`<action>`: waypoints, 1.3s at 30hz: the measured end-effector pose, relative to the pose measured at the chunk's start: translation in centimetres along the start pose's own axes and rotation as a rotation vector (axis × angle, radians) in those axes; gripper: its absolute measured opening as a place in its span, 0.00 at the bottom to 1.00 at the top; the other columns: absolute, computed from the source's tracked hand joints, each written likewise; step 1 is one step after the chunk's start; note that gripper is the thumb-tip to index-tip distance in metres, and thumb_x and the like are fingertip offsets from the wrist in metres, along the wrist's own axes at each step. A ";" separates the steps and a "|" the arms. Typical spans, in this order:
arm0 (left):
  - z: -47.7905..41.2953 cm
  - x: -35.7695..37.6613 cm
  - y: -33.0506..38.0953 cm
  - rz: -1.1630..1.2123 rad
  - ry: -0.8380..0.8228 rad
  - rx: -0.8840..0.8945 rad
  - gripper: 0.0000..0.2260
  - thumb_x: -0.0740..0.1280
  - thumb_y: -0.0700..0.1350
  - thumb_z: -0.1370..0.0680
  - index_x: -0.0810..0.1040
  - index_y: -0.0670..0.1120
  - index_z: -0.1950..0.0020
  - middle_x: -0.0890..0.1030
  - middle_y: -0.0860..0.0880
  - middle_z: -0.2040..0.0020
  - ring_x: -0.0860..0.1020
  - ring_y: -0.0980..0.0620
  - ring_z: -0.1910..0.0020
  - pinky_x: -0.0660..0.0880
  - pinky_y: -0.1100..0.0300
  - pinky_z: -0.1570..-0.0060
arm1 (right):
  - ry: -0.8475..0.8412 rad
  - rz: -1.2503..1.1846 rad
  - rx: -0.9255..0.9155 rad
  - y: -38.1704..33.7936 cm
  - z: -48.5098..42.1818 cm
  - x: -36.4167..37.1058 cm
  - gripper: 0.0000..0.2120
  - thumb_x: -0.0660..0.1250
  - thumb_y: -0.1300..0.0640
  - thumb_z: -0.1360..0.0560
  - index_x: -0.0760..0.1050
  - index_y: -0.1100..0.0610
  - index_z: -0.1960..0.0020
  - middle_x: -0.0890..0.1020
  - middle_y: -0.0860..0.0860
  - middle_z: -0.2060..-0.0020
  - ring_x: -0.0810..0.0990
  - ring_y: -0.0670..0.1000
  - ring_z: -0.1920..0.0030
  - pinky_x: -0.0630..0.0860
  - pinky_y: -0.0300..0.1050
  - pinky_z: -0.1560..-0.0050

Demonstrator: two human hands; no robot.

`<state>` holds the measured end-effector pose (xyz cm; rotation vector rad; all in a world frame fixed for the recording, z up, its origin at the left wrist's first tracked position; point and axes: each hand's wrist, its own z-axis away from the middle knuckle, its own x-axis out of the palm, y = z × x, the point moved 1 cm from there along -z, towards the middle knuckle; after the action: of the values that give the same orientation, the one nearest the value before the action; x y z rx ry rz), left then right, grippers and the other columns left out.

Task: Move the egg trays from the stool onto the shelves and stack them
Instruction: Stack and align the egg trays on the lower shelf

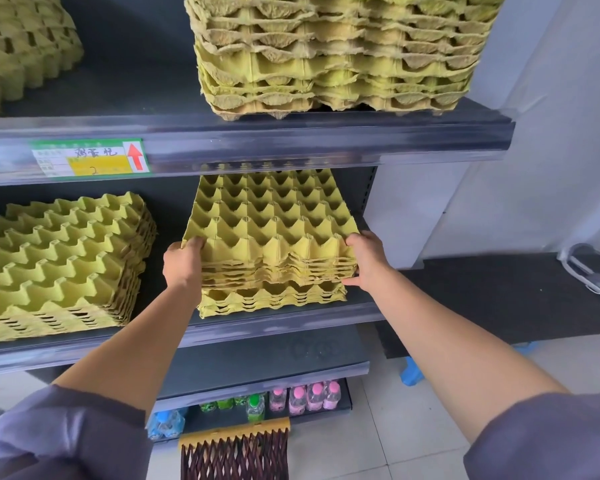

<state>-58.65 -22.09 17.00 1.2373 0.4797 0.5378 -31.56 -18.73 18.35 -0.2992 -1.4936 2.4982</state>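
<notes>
A bundle of yellow-green pulp egg trays (267,220) lies tilted on a lower stack of egg trays (274,301) on the middle shelf (291,322). My left hand (182,265) grips the bundle's near left corner. My right hand (366,259) grips its near right corner, thumb underneath. The bundle's far edge reaches under the upper shelf (291,143). A blue stool (411,372) shows partly at the lower right behind my right arm.
Another tray stack (59,268) fills the left of the middle shelf. A tall stack (336,53) and a leaning one (18,46) sit on the upper shelf. Bottles (309,396) line the bottom shelf; a slatted object (236,452) stands below. A white wall (534,133) flanks the right.
</notes>
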 end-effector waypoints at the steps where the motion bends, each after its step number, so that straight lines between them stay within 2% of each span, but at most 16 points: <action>1: 0.0 -0.1 -0.1 0.032 0.001 0.009 0.18 0.62 0.48 0.25 0.72 0.41 0.38 0.75 0.46 0.53 0.72 0.48 0.54 0.71 0.52 0.52 | 0.000 -0.003 -0.005 0.0 0.1 0.0 0.15 0.60 0.58 0.23 0.69 0.50 0.37 0.74 0.56 0.39 0.73 0.63 0.40 0.76 0.68 0.49; 4: 0.0 -0.8 -0.6 0.105 0.002 0.036 0.10 0.62 0.46 0.26 0.72 0.42 0.48 0.72 0.49 0.62 0.70 0.50 0.61 0.67 0.57 0.62 | -0.012 -0.016 -0.039 0.3 0.4 0.2 0.14 0.59 0.60 0.22 0.69 0.51 0.38 0.72 0.53 0.40 0.71 0.59 0.40 0.76 0.67 0.47; 7: 0.2 -1.5 -1.2 0.101 0.008 0.054 0.05 0.60 0.44 0.25 0.70 0.44 0.52 0.71 0.50 0.64 0.68 0.52 0.65 0.65 0.59 0.65 | -0.015 0.000 -0.076 0.6 0.9 0.5 0.19 0.59 0.60 0.22 0.67 0.51 0.32 0.71 0.52 0.40 0.69 0.56 0.43 0.76 0.66 0.46; 10: 0.4 -1.7 -1.5 0.033 -0.043 0.018 0.06 0.60 0.46 0.24 0.71 0.44 0.51 0.73 0.49 0.62 0.70 0.52 0.63 0.67 0.58 0.60 | 0.008 0.017 -0.050 0.9 1.3 0.7 0.20 0.60 0.59 0.23 0.67 0.50 0.32 0.71 0.53 0.37 0.70 0.58 0.42 0.76 0.66 0.48; 13: 0.4 -1.7 -1.1 0.000 -0.093 0.004 0.11 0.60 0.49 0.24 0.73 0.44 0.47 0.75 0.47 0.57 0.73 0.49 0.57 0.69 0.54 0.55 | 0.013 0.019 -0.031 0.7 1.4 0.7 0.16 0.59 0.59 0.22 0.68 0.51 0.35 0.71 0.53 0.39 0.70 0.58 0.43 0.76 0.67 0.48; 16: 0.2 -1.8 -0.7 0.052 -0.114 -0.007 0.09 0.62 0.49 0.24 0.73 0.45 0.48 0.76 0.48 0.57 0.74 0.49 0.57 0.71 0.53 0.56 | 0.035 0.026 -0.041 0.4 1.5 0.6 0.12 0.59 0.59 0.22 0.69 0.51 0.39 0.71 0.53 0.41 0.70 0.58 0.44 0.77 0.67 0.48; 22: 0.5 -1.0 -1.9 0.044 -0.170 0.026 0.08 0.63 0.50 0.26 0.74 0.47 0.54 0.76 0.45 0.55 0.73 0.47 0.55 0.71 0.51 0.55 | 0.086 -0.020 -0.038 1.4 1.6 -0.6 0.17 0.58 0.59 0.22 0.68 0.50 0.34 0.70 0.52 0.44 0.69 0.57 0.44 0.75 0.68 0.46; 25: 0.3 -0.4 -1.7 0.039 -0.157 -0.017 0.09 0.61 0.50 0.24 0.72 0.46 0.48 0.75 0.46 0.53 0.72 0.47 0.53 0.70 0.52 0.52 | 0.054 0.030 -0.031 0.9 1.4 -0.6 0.17 0.58 0.58 0.22 0.67 0.49 0.33 0.70 0.52 0.42 0.71 0.58 0.42 0.77 0.65 0.49; 28: 0.1 -0.4 -1.4 0.027 -0.153 -0.071 0.13 0.60 0.51 0.24 0.70 0.47 0.43 0.75 0.45 0.49 0.75 0.45 0.49 0.72 0.47 0.43 | 0.024 0.058 -0.011 0.3 1.2 -0.3 0.17 0.59 0.56 0.23 0.68 0.49 0.34 0.72 0.53 0.39 0.71 0.61 0.40 0.78 0.64 0.52; 30: 0.0 -0.6 -1.2 0.007 -0.175 -0.091 0.16 0.60 0.52 0.24 0.70 0.46 0.39 0.76 0.44 0.46 0.76 0.43 0.46 0.72 0.43 0.41 | 0.015 0.069 0.008 0.3 1.1 -0.2 0.18 0.61 0.52 0.24 0.67 0.48 0.35 0.72 0.54 0.39 0.72 0.61 0.40 0.75 0.63 0.52; 32: 0.1 -0.7 -1.2 -0.016 -0.195 -0.099 0.16 0.60 0.51 0.23 0.69 0.46 0.38 0.76 0.43 0.47 0.75 0.44 0.48 0.73 0.46 0.44 | 0.008 0.054 0.031 0.4 0.8 -0.2 0.19 0.64 0.50 0.24 0.66 0.48 0.34 0.72 0.54 0.39 0.72 0.62 0.40 0.74 0.65 0.49; 35: 0.1 -0.9 -0.7 0.018 -0.205 -0.094 0.14 0.61 0.48 0.23 0.70 0.43 0.40 0.75 0.44 0.49 0.75 0.45 0.51 0.74 0.49 0.50 | -0.020 0.056 0.077 0.1 0.5 -0.5 0.19 0.64 0.54 0.25 0.67 0.49 0.35 0.75 0.57 0.39 0.75 0.63 0.42 0.73 0.70 0.46; 37: -0.2 -1.1 -0.5 0.071 -0.184 -0.092 0.14 0.61 0.46 0.23 0.71 0.42 0.40 0.76 0.45 0.52 0.75 0.46 0.52 0.74 0.52 0.54 | -0.068 0.070 0.108 -0.2 1.0 -0.7 0.19 0.65 0.56 0.26 0.69 0.53 0.36 0.77 0.59 0.43 0.78 0.62 0.47 0.77 0.66 0.50; 39: 0.0 -1.5 0.0 0.110 -0.157 -0.080 0.09 0.61 0.45 0.23 0.72 0.43 0.45 0.75 0.47 0.57 0.75 0.47 0.56 0.73 0.57 0.61 | -0.151 0.062 0.139 -0.1 1.8 -1.1 0.18 0.65 0.56 0.27 0.72 0.57 0.37 0.79 0.60 0.46 0.80 0.61 0.50 0.79 0.59 0.55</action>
<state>-59.85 -23.02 17.03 1.2229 0.2564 0.5427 -30.97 -20.50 19.36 -0.1383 -1.3722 2.7120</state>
